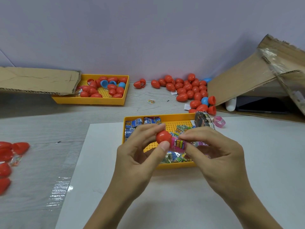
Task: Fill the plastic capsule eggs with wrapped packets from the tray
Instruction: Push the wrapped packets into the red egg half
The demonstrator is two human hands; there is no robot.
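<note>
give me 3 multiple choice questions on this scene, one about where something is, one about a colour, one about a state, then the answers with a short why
1. Where do the blue wrapped packets lie?
A. far left corner of the near tray
B. in the far tray
C. inside the cardboard box

2. What colour is the packet held at the capsule half?
A. green
B. pink
C. black

3. What is the left hand doing?
A. lying flat on the table
B. hanging idle
C. gripping a red capsule half

Answers:
1 A: the blue packets sit in the far left corner of the near tray.
2 B: the right hand pinches a pink packet at the mouth of the red capsule half.
3 C: the left hand has thumb and fingers curled round that half.
</note>
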